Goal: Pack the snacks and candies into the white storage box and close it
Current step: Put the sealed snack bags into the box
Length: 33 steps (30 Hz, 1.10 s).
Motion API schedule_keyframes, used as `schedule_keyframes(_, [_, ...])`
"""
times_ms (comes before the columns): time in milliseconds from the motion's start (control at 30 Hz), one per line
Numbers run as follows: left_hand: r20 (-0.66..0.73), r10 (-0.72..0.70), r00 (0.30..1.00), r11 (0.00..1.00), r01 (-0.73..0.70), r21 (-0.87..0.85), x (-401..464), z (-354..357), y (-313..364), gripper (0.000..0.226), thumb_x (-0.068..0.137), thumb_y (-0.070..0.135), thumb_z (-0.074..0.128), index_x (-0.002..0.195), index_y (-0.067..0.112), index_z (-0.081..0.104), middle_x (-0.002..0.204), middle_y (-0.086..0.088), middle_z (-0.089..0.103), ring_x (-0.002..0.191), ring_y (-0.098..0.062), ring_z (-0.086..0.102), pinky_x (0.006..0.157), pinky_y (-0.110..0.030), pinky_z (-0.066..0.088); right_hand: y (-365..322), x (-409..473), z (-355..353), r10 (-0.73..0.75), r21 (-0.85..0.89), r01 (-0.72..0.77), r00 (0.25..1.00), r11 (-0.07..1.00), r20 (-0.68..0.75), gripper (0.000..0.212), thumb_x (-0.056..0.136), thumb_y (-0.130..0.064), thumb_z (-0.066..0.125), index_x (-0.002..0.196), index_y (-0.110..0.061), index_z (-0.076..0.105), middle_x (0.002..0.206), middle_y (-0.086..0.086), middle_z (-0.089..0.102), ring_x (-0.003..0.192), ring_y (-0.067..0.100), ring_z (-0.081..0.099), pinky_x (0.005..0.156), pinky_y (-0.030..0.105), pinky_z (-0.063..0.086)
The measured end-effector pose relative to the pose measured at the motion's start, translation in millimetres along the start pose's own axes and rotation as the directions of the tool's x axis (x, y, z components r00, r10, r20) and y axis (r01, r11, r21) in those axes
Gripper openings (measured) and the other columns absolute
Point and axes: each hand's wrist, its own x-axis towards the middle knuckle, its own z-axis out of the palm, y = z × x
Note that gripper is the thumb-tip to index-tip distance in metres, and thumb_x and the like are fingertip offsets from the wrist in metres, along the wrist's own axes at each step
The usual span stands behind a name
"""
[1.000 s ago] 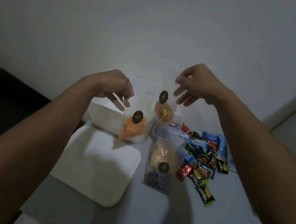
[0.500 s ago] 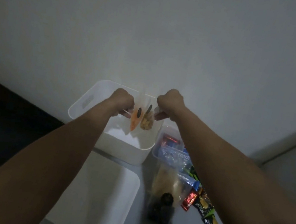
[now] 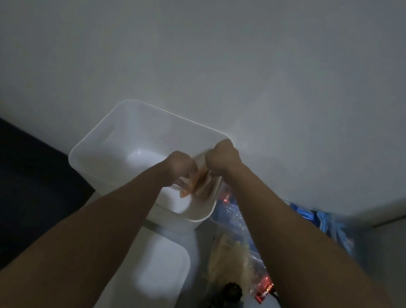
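The white storage box (image 3: 126,125) stands open against the wall. Both my hands reach down inside its right end. My left hand (image 3: 180,165) is closed on a clear bag of orange snacks (image 3: 190,187), and my right hand (image 3: 222,158) is closed on a clear bag of yellow-brown snacks (image 3: 205,191). The two bags hang side by side, low inside the box near its right wall. The white lid (image 3: 160,267) lies flat in front of the box. More snack bags (image 3: 228,261) lie to the right of the lid.
A clear plastic tub (image 3: 230,211) sits right of the box, with several wrapped candies (image 3: 264,290) scattered beyond my right forearm. Blue packets (image 3: 324,221) lie at the far right by the wall. A dark drop-off lies left of the table.
Both hands have carried the two bags from above the table down into the right end of the box. The camera has tilted forward, bringing the box nearer the centre.
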Motion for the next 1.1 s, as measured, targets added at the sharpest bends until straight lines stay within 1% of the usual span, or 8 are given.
schedule_keyframes(133, [0.041,-0.058,0.997,0.996,0.061,-0.064,-3.5,7.8,0.8,0.03,0.094,0.023,0.041,0.098,0.0,0.06,0.092,-0.016,0.06,0.088,-0.033,0.058,0.073,-0.043,0.052,7.1,4.2,-7.5,-0.047,0.059,0.05,0.998,0.997,-0.053,0.034,0.087,-0.001,0.047,0.12,0.006,0.055,0.119,0.024,0.06,0.103,0.039,0.064,0.087,0.041,0.056])
schedule_keyframes(333, [0.084,-0.09,0.992,0.99,0.099,-0.101,-7.5,15.3,-1.0,0.034,0.095,0.032,0.039,0.09,0.004,0.058,0.083,-0.013,0.056,0.075,-0.026,0.051,0.071,-0.035,0.044,27.0,-6.2,-42.6,-0.014,0.351,0.042,0.997,0.935,-0.08,0.02,0.088,0.007,0.053,0.104,-0.005,0.057,0.104,0.02,0.063,0.076,0.031,0.07,0.067,0.046,0.061])
schedule_keyframes(433, [0.031,-0.029,0.999,0.999,0.03,-0.034,-12.5,17.4,1.4,0.033,0.095,0.036,0.041,0.086,0.008,0.056,0.084,-0.008,0.051,0.077,-0.023,0.048,0.071,-0.034,0.042,48.7,-13.2,-61.7,-0.016,0.284,0.035,0.997,0.958,-0.071,0.014,0.089,0.004,0.055,0.09,-0.01,0.059,0.097,0.018,0.067,0.075,0.027,0.071,0.064,0.041,0.062])
schedule_keyframes(600, [-0.106,0.171,0.979,0.977,-0.155,0.146,-33.1,29.2,16.9,0.029,0.089,0.034,0.053,0.095,0.007,0.061,0.092,-0.005,0.058,0.083,-0.023,0.052,0.071,-0.032,0.041,86.2,-33.2,-82.0,-0.004,0.158,0.002,1.0,0.987,0.007,0.011,0.092,-0.001,0.054,0.1,-0.002,0.062,0.095,0.017,0.068,0.081,0.028,0.07,0.064,0.038,0.061])
schedule_keyframes(800, [-0.29,0.649,0.703,0.735,-0.48,0.479,-80.0,72.2,29.1,0.012,0.079,0.01,0.057,0.074,0.01,0.068,0.07,0.004,0.061,0.072,-0.015,0.058,0.067,-0.019,0.042,137.2,-51.6,-85.7,0.045,-0.068,-0.045,0.999,0.997,-0.004,0.016,0.085,0.0,0.059,0.099,0.002,0.067,0.09,0.022,0.068,0.078,0.038,0.071,0.072,0.052,0.06])
schedule_keyframes(900, [-0.119,0.711,0.693,0.659,-0.598,0.456,-104.3,105.7,20.8,0.015,0.081,0.006,0.058,0.078,0.012,0.072,0.077,0.004,0.067,0.071,-0.008,0.06,0.062,-0.007,0.041,163.7,-57.1,-83.2,0.033,-0.145,-0.033,0.999,0.989,-0.001,0.024,0.085,-0.005,0.062,0.107,0.001,0.068,0.101,0.02,0.069,0.091,0.035,0.069,0.082,0.045,0.059])
schedule_keyframes(967, [0.035,0.68,0.732,0.633,-0.61,0.476,-111.4,125.2,5.5,0.015,0.082,0.005,0.06,0.08,0.012,0.073,0.083,0.002,0.07,0.077,-0.01,0.063,0.07,-0.016,0.048,183.1,-57.3,-80.0,0.027,-0.201,-0.025,1.0,0.979,0.007,0.033,0.082,-0.005,0.065,0.115,-0.001,0.066,0.113,0.016,0.067,0.099,0.029,0.064,0.087,0.039,0.056])
schedule_keyframes(1100, [0.29,0.424,0.858,0.572,-0.501,0.649,-109.1,146.6,-38.4,0.034,0.084,-0.004,0.053,0.112,0.008,0.067,0.122,-0.008,0.063,0.111,-0.019,0.059,0.094,-0.028,0.048,210.4,-60.3,-70.9,0.015,-0.121,-0.004,0.996,0.993,0.091,0.048,0.086,-0.011,0.067,0.13,-0.005,0.052,0.123,0.012,0.06,0.104,0.026,0.059,0.085,0.035,0.051])
